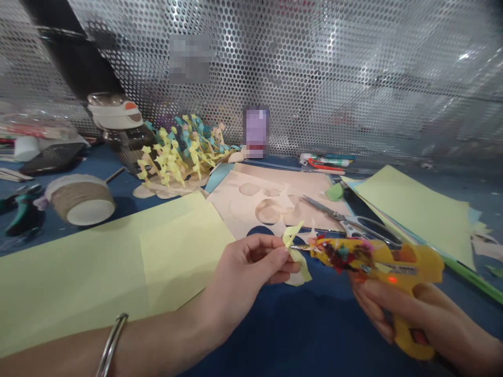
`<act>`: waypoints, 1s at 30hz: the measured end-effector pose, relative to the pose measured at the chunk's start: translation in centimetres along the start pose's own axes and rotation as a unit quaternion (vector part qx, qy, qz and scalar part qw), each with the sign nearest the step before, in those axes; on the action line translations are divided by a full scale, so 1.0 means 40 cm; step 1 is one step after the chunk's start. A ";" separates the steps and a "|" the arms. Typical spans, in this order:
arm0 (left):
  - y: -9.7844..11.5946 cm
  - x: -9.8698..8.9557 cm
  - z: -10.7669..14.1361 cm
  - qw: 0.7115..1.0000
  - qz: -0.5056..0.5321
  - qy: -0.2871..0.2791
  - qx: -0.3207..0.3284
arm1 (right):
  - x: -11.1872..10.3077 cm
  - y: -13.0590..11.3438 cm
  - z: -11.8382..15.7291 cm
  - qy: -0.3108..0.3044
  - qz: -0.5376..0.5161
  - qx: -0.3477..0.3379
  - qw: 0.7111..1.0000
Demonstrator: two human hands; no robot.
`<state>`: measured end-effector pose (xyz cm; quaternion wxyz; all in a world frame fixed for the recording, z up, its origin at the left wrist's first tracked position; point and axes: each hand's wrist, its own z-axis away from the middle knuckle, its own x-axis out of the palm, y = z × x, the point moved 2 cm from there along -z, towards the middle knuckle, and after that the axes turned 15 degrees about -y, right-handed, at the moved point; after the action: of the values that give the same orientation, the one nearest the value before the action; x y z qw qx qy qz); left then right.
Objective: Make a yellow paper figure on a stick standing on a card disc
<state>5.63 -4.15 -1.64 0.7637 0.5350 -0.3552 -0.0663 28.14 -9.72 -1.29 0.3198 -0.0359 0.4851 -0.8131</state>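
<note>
Left hand (pixel 251 269) pinches cut pale-yellow paper (pixel 295 256) between thumb and fingers; right hand (pixel 412 319) wrapped around yellow-handled scissors (pixel 373 259), blades at paper, above blue tabletop (pixel 275 335).

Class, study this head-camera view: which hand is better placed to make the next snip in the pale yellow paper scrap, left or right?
Right, probably: the right hand grips the yellow-handled scissors, blades at the pale yellow paper scrap, while the left hand only pinches that scrap.

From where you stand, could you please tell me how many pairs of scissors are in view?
2. A yellow-handled pair is held in the right hand, and a steel pair with dark handles lies across the peach paper. Others may be hidden under the paper sheets.
</note>
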 end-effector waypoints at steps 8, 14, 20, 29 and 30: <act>-0.001 0.002 0.003 1.000 0.001 0.002 -0.003 | 0.006 -0.002 0.001 0.032 -0.008 -0.014 0.999; 0.002 0.002 0.000 1.000 0.007 0.001 0.000 | 0.003 0.002 -0.002 0.026 -0.011 -0.021 0.999; 0.001 0.003 -0.002 1.000 0.004 0.006 -0.003 | 0.004 -0.001 -0.004 0.030 0.000 -0.013 0.999; 0.003 0.005 0.002 1.000 0.008 0.008 -0.004 | 0.003 -0.007 -0.004 0.032 0.021 -0.007 0.999; 0.003 0.006 0.002 1.000 0.008 0.007 -0.003 | 0.004 -0.008 -0.004 0.036 0.022 -0.006 0.999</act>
<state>5.71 -4.26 -1.42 0.7683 0.5302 -0.3541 -0.0572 27.79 -9.57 -1.15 0.3202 0.0019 0.5018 -0.8036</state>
